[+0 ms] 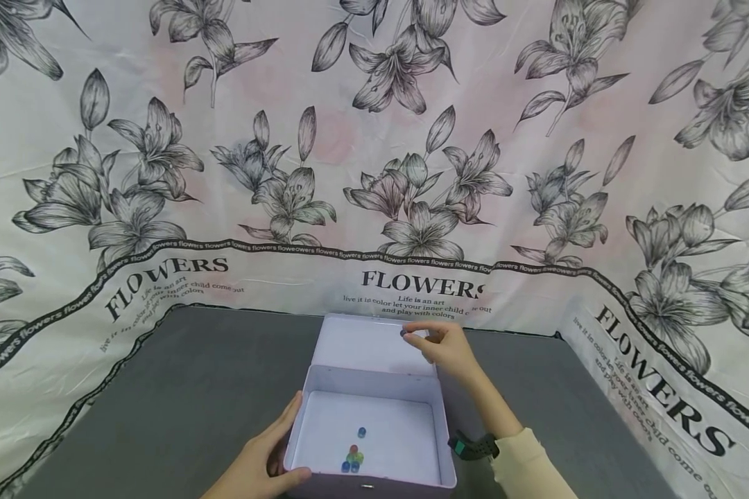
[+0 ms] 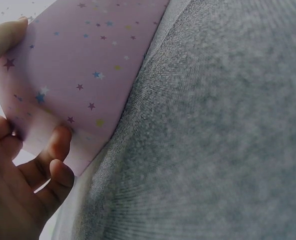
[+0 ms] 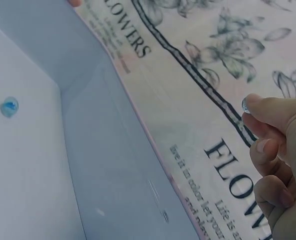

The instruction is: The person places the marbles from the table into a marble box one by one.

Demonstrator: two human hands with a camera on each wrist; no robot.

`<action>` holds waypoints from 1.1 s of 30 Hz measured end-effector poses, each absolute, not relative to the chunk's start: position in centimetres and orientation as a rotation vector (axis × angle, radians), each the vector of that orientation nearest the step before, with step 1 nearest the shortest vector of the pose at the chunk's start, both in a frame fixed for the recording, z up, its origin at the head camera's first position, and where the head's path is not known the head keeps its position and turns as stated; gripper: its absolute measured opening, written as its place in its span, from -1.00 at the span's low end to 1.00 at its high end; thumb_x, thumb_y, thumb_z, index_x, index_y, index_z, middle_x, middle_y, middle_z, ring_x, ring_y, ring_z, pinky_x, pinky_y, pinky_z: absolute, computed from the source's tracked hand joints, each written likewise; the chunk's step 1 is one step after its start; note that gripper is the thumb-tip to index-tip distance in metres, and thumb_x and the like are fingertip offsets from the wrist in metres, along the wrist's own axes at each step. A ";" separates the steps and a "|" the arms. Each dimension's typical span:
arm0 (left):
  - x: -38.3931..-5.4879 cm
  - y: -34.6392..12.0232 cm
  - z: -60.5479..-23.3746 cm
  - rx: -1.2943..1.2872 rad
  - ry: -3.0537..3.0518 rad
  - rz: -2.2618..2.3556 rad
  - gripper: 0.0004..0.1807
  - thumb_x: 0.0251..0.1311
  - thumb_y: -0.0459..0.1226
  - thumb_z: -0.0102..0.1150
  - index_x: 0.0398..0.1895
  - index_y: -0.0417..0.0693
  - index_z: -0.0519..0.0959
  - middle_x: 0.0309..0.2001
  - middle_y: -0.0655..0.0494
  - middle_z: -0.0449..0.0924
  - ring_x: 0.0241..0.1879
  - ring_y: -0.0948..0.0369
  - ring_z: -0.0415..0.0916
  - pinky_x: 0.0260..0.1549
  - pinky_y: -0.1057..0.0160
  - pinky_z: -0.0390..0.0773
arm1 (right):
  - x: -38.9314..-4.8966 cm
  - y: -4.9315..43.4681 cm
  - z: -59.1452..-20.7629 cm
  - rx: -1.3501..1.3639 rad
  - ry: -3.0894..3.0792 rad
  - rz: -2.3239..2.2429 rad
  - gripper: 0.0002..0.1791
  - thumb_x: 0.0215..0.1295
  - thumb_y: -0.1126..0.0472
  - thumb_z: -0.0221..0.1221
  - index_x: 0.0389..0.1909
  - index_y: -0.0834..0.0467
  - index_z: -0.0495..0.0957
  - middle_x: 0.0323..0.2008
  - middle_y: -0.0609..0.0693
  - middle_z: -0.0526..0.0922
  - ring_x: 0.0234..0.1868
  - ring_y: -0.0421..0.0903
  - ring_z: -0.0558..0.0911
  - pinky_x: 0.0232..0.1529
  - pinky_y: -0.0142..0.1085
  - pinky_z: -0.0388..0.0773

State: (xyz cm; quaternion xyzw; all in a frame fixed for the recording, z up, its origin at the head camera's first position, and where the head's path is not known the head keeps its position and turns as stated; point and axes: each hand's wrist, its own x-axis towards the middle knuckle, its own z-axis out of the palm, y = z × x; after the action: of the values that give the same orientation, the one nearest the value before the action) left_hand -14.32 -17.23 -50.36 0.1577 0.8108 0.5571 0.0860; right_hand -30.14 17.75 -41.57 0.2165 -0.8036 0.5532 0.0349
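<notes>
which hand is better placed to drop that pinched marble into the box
Right, most likely: the right hand pinches the marble near the open lid, while the left hand is occupied holding the left side of the box.

We've got the left hand (image 2: 17,192) gripping a pinkish box (image 2: 72,65), thumb at one edge, fingers curled by a corner. We also spot tiny stars (image 2: 40,97) on its side, plus grey cloth (image 2: 213,125) along another edge.

Seeing open lilac box (image 1: 406,433), lid (image 1: 362,343) back, mult-col marbles (image 1: 354,467) mostly nr front; holding bluish marble (image 3: 245,104) w/ R hand (image 1: 446,348).
</notes>
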 end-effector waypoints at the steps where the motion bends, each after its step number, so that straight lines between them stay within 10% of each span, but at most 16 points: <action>1: -14.3 -17.2 -50.4 0.471 2.421 1.658 0.14 0.34 -0.09 0.44 0.76 0.04 -0.14 0.73 -0.14 -0.24 0.23 -0.08 0.49 0.06 0.12 0.71 | -30.2 17.4 -41.5 0.673 -2.475 1.708 -0.70 0.44 0.21 0.37 0.08 0.28 0.75 -0.61 -0.16 0.58 -0.71 -0.26 0.26 -0.62 -0.40 0.22; 9: -14.6 -17.4 -50.8 0.575 2.399 1.687 0.12 0.35 -0.17 0.44 0.76 -0.03 -0.14 0.72 -0.19 -0.24 0.15 0.00 0.52 -0.05 0.30 0.70 | -30.7 15.2 -41.5 0.719 -2.556 1.701 -0.75 0.42 0.22 0.38 0.04 0.18 0.79 0.06 0.11 0.77 -0.72 -0.26 0.29 -0.66 -0.43 0.17; 19: -14.5 -17.2 -50.8 0.535 2.380 1.702 0.13 0.36 -0.15 0.43 0.76 0.00 -0.16 0.73 -0.19 -0.27 0.22 -0.10 0.51 0.03 0.17 0.72 | -31.0 13.1 -42.3 0.941 -2.676 1.551 -0.78 0.40 0.15 0.40 -0.02 0.11 0.82 -0.37 -0.03 0.70 -0.74 -0.24 0.21 -0.69 -0.40 0.20; 26: -14.6 -17.3 -50.8 0.563 2.344 1.729 0.11 0.39 -0.18 0.40 0.76 -0.03 -0.18 0.72 -0.21 -0.28 0.18 -0.06 0.54 -0.03 0.28 0.71 | -30.9 11.5 -42.4 1.112 -2.747 1.447 -0.81 0.40 0.21 0.41 -0.02 0.09 0.82 -0.48 0.29 0.74 -0.74 -0.28 0.25 -0.65 -0.42 0.24; 33: -14.6 -17.3 -50.8 0.560 2.313 1.746 0.12 0.39 -0.19 0.39 0.76 -0.03 -0.20 0.72 -0.22 -0.29 0.14 0.00 0.58 -0.06 0.31 0.71 | -30.6 10.2 -42.4 1.217 -2.745 1.389 -0.83 0.39 0.20 0.42 -0.06 0.08 0.84 -0.15 -0.09 0.83 -0.75 -0.30 0.26 -0.65 -0.43 0.27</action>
State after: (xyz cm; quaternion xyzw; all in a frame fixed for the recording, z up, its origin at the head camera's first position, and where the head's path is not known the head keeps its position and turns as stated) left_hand -14.57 -17.30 -50.78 0.1887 0.7801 0.5889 0.0946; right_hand -30.62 10.23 -42.43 0.3667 -0.8267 0.4185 -0.0832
